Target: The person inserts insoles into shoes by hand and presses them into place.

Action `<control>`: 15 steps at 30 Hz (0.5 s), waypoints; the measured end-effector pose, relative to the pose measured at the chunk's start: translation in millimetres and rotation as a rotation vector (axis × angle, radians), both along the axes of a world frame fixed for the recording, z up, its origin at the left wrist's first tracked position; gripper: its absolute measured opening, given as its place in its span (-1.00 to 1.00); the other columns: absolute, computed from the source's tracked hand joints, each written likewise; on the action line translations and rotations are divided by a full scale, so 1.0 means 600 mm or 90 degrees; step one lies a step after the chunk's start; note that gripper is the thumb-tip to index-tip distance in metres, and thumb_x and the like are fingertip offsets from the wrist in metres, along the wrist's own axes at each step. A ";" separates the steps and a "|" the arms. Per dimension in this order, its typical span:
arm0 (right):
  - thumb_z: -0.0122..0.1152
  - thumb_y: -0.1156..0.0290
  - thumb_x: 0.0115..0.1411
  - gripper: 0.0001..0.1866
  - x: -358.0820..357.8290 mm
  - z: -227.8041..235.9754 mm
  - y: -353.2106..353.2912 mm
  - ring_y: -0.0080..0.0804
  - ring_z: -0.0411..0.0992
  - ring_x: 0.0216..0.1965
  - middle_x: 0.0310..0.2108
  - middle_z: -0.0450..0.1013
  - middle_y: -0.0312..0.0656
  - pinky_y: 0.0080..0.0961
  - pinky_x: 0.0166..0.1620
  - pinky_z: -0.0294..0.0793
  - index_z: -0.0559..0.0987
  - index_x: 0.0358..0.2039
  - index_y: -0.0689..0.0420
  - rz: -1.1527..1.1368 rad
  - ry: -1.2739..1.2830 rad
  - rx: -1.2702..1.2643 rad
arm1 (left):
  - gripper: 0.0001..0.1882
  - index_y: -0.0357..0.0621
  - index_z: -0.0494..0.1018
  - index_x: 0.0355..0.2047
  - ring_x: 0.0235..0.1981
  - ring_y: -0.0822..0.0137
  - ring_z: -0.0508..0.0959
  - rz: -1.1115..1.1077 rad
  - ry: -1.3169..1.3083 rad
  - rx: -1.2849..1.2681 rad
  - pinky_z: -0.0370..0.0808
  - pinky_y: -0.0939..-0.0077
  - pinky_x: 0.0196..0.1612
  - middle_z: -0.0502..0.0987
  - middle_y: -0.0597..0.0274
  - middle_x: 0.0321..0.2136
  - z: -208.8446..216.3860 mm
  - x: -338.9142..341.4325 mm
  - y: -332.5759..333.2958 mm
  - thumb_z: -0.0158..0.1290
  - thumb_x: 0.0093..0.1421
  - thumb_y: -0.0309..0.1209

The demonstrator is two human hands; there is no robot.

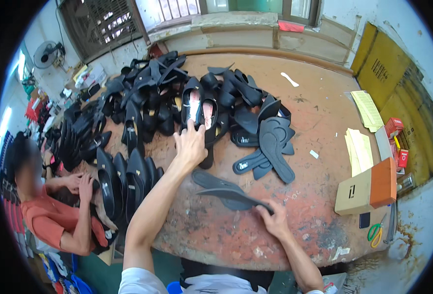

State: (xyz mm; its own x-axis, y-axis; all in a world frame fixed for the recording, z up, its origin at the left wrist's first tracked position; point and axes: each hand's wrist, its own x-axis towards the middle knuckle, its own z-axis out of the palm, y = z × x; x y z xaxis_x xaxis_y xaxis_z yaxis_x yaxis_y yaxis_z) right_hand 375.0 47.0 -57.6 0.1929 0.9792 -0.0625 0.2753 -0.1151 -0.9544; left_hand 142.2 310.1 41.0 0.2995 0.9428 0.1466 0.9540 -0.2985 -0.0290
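My left hand [191, 144] reaches forward to the shoe pile, its fingers closed at the heel end of a black pointed shoe [192, 93] with a pale printed lining. Against that shoe's right side is another black shoe [209, 111] with a pink lining. Above the near part of the table, my right hand [274, 219] grips dark grey insoles [233, 195] by one end, thumb on top. More dark insoles [275, 152] lie in a loose overlapping stack beyond them, some with a pale mark at the heel.
Many black shoes [157, 73] are heaped across the far left of the worktable [319, 196]. Several stand in a row [133, 181] near the left edge, beside a seated co-worker [62, 210]. At right are a box [363, 188], yellow papers [358, 152] and green-and-yellow scissors [376, 234].
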 end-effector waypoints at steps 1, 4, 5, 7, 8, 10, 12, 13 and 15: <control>0.39 0.51 0.30 -0.87 0.013 -0.001 -0.008 -0.37 0.58 -0.15 -0.19 0.66 -0.13 -0.47 -0.14 0.48 0.75 -0.15 0.20 -0.014 0.022 0.081 | -0.36 -0.05 0.53 0.09 -0.04 -0.18 0.67 -0.023 -0.075 -0.034 0.49 -0.28 0.09 0.43 -0.18 0.11 0.011 -0.023 -0.044 0.48 -0.03 -0.27; 0.47 0.56 0.26 -0.90 0.051 0.003 -0.046 -0.52 0.48 -0.27 -0.27 0.57 -0.33 -0.53 -0.21 0.44 0.76 -0.20 0.23 -0.126 0.155 0.237 | -0.28 -0.11 0.41 0.25 0.06 -0.23 0.62 -0.081 -0.270 0.019 0.40 -0.29 0.31 0.51 -0.19 0.06 0.044 -0.080 -0.122 0.40 0.19 -0.07; 0.44 0.55 0.30 -0.89 0.063 0.010 -0.060 -0.53 0.48 -0.27 -0.24 0.55 -0.33 -0.52 -0.19 0.46 0.71 -0.18 0.20 -0.126 0.264 0.284 | -0.28 -0.17 0.38 0.29 0.07 -0.23 0.61 -0.073 -0.277 0.065 0.39 -0.27 0.32 0.53 -0.19 0.04 0.054 -0.090 -0.137 0.36 0.24 -0.09; 0.39 0.49 0.37 -0.85 0.084 0.032 -0.087 -0.50 0.51 -0.24 -0.17 0.55 -0.30 -0.48 -0.13 0.51 0.62 -0.09 0.15 -0.210 0.425 0.353 | -0.31 -0.31 0.33 0.32 0.04 -0.22 0.61 -0.088 -0.222 0.162 0.40 -0.22 0.32 0.55 -0.14 -0.02 0.074 -0.102 -0.168 0.28 0.34 -0.16; 0.37 0.45 0.41 -0.82 0.092 0.045 -0.101 -0.46 0.53 -0.21 -0.13 0.57 -0.27 -0.45 -0.09 0.53 0.58 -0.04 0.13 -0.299 0.480 0.372 | -0.41 -0.28 0.41 0.24 -0.04 -0.17 0.61 -0.076 -0.197 0.189 0.45 -0.14 0.29 0.55 -0.05 -0.09 0.080 -0.103 -0.189 0.29 0.32 -0.23; 0.29 0.30 0.49 -0.78 0.108 0.078 -0.129 -0.43 0.55 -0.12 -0.09 0.60 -0.24 -0.38 0.01 0.54 0.56 0.03 0.11 -0.399 0.448 0.336 | -0.54 -0.25 0.50 0.09 -0.13 -0.11 0.61 -0.123 -0.253 0.272 0.54 0.02 0.19 0.52 0.01 -0.18 0.092 -0.108 -0.246 0.33 0.26 -0.30; 0.21 0.20 0.52 -0.72 0.120 0.114 -0.170 -0.36 0.57 -0.08 -0.04 0.61 -0.17 -0.31 0.05 0.56 0.55 0.03 0.13 -0.504 0.318 0.322 | -0.73 -0.19 0.57 -0.18 -0.27 0.01 0.60 -0.134 -0.380 0.232 0.57 0.18 -0.21 0.50 0.12 -0.32 0.091 -0.115 -0.316 0.38 0.17 -0.41; 0.21 0.20 0.52 -0.72 0.122 0.127 -0.189 -0.36 0.57 -0.08 -0.04 0.61 -0.17 -0.31 0.05 0.56 0.55 0.03 0.13 -0.467 0.302 0.324 | -0.75 -0.18 0.58 -0.21 -0.30 0.04 0.61 -0.175 -0.405 0.193 0.55 0.18 -0.28 0.50 0.15 -0.33 0.085 -0.122 -0.352 0.39 0.16 -0.43; 0.25 0.22 0.45 -0.65 0.125 0.150 -0.225 -0.36 0.53 -0.19 -0.16 0.55 -0.21 -0.35 -0.03 0.55 0.51 0.08 0.19 -0.476 0.357 0.276 | -0.79 -0.15 0.60 -0.26 -0.35 0.13 0.60 -0.240 -0.413 0.086 0.53 0.23 -0.39 0.51 0.20 -0.32 0.057 -0.132 -0.414 0.38 0.13 -0.45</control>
State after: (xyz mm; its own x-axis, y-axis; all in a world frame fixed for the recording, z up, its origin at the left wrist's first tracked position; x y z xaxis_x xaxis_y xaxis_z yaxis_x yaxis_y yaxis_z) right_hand 450.2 -87.8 32.3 0.8146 0.5800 -0.0004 -0.2221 0.3113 -0.9240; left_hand 62.9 61.7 75.3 0.4118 0.7551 0.5102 0.6263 -0.6412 0.4434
